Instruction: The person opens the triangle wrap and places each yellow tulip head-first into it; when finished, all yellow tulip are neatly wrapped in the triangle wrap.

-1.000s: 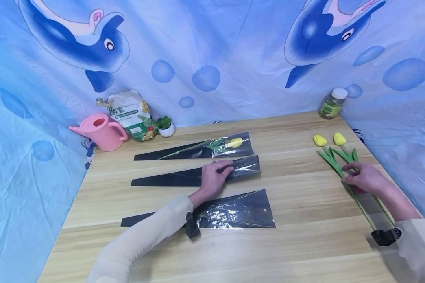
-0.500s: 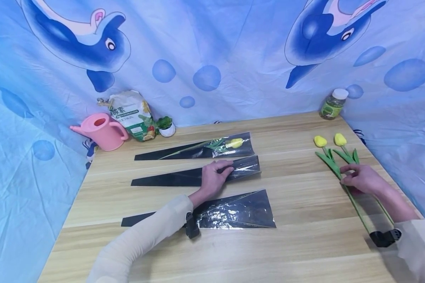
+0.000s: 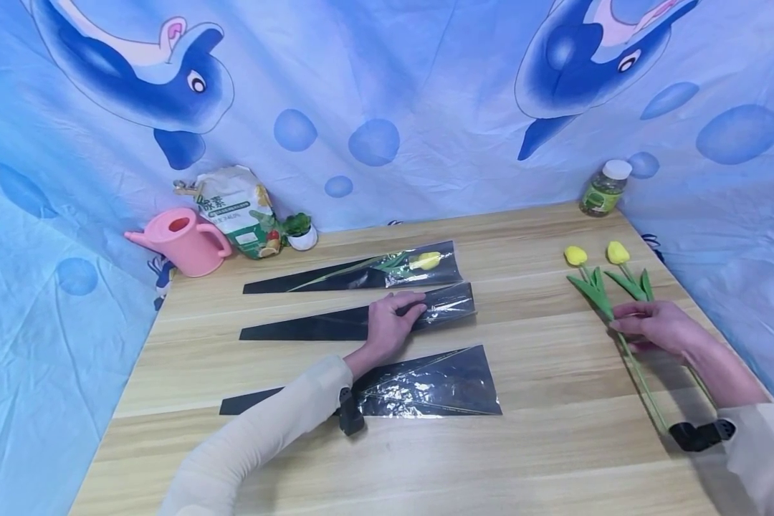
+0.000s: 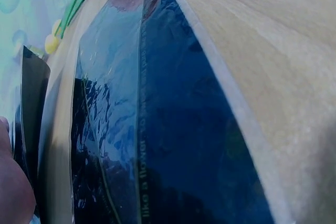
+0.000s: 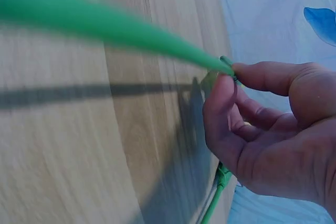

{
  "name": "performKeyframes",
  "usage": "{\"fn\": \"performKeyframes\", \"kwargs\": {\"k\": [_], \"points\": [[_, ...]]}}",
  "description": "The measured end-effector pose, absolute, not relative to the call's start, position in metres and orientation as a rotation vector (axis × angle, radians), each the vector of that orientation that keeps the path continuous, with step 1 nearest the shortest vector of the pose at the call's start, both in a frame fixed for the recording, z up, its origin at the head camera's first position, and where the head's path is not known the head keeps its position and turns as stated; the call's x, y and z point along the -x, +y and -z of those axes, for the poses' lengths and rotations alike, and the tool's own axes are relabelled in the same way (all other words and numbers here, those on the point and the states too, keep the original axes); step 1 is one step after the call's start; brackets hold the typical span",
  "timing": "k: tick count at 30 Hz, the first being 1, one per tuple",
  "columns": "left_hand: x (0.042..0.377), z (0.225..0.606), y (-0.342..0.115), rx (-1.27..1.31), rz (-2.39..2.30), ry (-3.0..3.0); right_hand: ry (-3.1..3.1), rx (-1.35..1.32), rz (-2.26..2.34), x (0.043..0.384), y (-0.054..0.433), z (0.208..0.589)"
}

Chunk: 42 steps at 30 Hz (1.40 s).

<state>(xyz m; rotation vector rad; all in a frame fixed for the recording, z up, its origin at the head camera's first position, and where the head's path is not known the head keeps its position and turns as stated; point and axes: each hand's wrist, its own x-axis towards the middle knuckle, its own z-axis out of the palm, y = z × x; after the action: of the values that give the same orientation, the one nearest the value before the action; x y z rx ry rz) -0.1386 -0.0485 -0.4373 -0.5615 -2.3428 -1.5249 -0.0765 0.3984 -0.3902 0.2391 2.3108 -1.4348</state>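
At the middle of three black flower sleeves (image 3: 309,327), my left hand (image 3: 390,324) pinches the clear film by its wide right end. The left wrist view shows this sleeve (image 4: 34,85) standing up slightly from the table, with part of the left hand (image 4: 14,187) beside it. On the right, my right hand (image 3: 664,328) pinches an artificial yellow tulip (image 3: 595,292) by its green stem, just under the leaves. Thumb and forefinger meet on that stem (image 5: 131,38) in the right wrist view. A second yellow tulip (image 3: 631,285) lies beside it, its stem partly hidden by the hand.
The far sleeve (image 3: 355,276) holds a yellow tulip; the near sleeve (image 3: 451,383) lies flat under my left forearm. Along the back stand a pink watering can (image 3: 193,244), a printed bag (image 3: 241,215), a small potted plant (image 3: 302,233) and a lidded jar (image 3: 603,190).
My right hand has shifted slightly left with the pinched tulip, drawing it away from the other one. The left hand stays at the middle sleeve.
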Motion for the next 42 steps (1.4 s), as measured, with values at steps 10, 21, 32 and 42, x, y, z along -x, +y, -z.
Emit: {"fn": "performKeyframes", "kwargs": {"k": [10,21,32,42], "points": [[0.139,0.438,-0.049,0.570,1.527,-2.323,2.060,-0.311,1.719,0.075,0.394,0.393],[0.138,0.438,-0.049,0.572,1.527,-2.320,1.855,-0.240,2.087,0.073,0.382,0.390],[0.138,0.436,-0.048,0.573,1.520,-2.320,1.573,-0.155,2.521,0.083,0.355,0.377],[0.138,0.437,-0.048,0.614,1.534,-2.277,1.250,-0.129,2.952,0.103,0.324,0.374]]}}
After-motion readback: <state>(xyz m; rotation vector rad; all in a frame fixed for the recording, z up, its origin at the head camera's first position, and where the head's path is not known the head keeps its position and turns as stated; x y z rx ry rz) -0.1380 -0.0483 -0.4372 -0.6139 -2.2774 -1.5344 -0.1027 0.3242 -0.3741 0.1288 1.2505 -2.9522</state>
